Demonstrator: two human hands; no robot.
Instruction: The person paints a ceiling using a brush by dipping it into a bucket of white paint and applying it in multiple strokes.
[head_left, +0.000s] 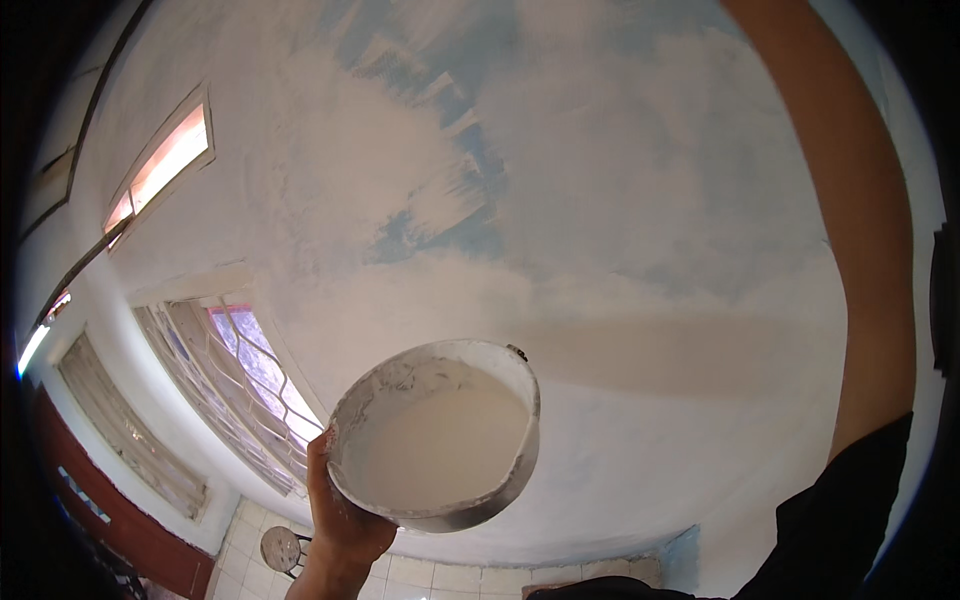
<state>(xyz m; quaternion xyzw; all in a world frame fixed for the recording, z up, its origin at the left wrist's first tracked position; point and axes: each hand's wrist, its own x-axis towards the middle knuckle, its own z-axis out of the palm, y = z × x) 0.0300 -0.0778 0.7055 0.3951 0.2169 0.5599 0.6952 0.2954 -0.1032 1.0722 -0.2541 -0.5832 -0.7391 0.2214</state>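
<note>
My left hand point(350, 525) grips a round metal pan point(498, 502) by its near left side, the thumb up at the rim. A smooth off-white liquid point(440, 440) lies inside the pan, and dried white smears coat its inner wall. Right in front stands a wall point(620, 180) with patchy white coating over light blue. On the right, my bare right arm point(870, 230) reaches up along the wall and leaves the picture at the top. The right hand itself is out of sight, so what it holds cannot be seen.
To the left are a barred window point(235, 360), a small high window point(170, 160) and a reddish-brown door point(110, 510). A round stool point(282, 548) stands on the tiled floor point(410, 572) below. A dark cable or pipe point(85, 262) runs along the far left.
</note>
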